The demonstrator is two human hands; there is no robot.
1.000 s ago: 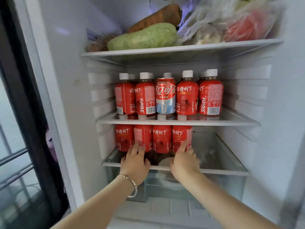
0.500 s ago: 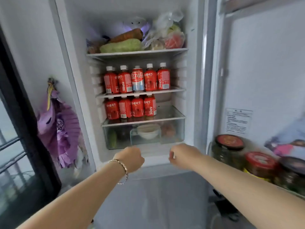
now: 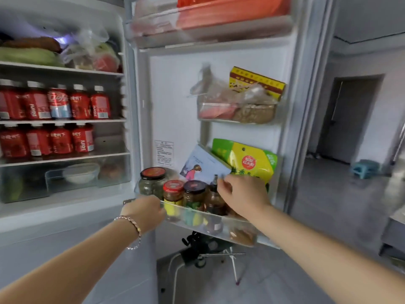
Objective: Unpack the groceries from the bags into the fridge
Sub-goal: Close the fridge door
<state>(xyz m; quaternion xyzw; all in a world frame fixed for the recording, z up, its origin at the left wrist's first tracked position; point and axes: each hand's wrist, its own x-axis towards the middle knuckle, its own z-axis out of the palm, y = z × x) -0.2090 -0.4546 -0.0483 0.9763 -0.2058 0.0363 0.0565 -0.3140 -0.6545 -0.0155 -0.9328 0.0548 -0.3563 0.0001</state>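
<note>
Fridge door (image 3: 175, 95) jars (image 3: 173, 192) blurred, labels unreadable

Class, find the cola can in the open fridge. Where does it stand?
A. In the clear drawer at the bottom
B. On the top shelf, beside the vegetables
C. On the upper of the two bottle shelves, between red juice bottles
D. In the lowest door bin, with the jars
C: the cola can stands upright on the upper bottle shelf, with red juice bottles on either side of it.

red bottles (image 3: 80, 104), yellow-green pouch (image 3: 249, 163), red-lidded jar (image 3: 173, 191), silver bracelet (image 3: 131, 222)
</note>
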